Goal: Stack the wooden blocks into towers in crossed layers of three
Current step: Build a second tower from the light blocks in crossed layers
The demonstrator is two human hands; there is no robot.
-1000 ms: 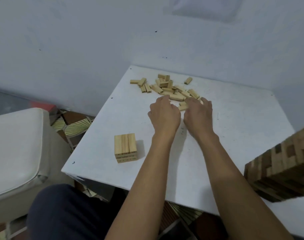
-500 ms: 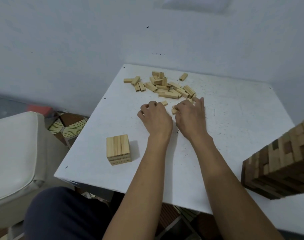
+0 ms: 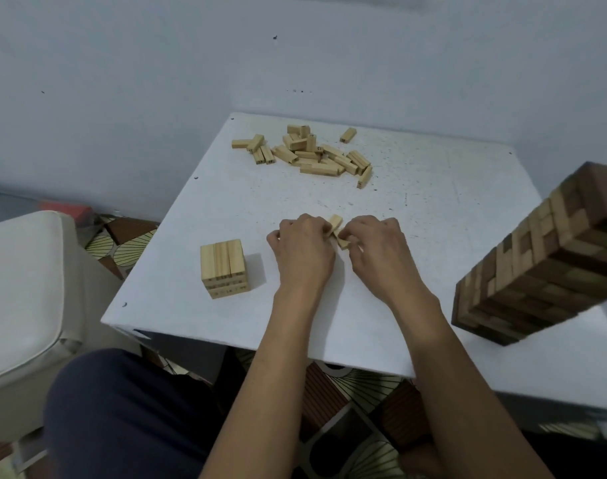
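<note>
Blocks [image 3: 336, 221] pulled nearer by left hand [image 3: 304, 254], right hand [image 3: 378, 252].

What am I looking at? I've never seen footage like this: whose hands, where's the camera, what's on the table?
No machine: a person works with bare hands, and the camera sits on their head, looking down, so the arms reach in from below. The left hand and right hand meet over a white table, fingers curled round a few light blocks; how many I cannot tell. Left of them stands a short stack, three blocks side by side on top. Farther back lies a loose pile of the same blocks. At the right edge rises a tall tower of darker blocks.
</note>
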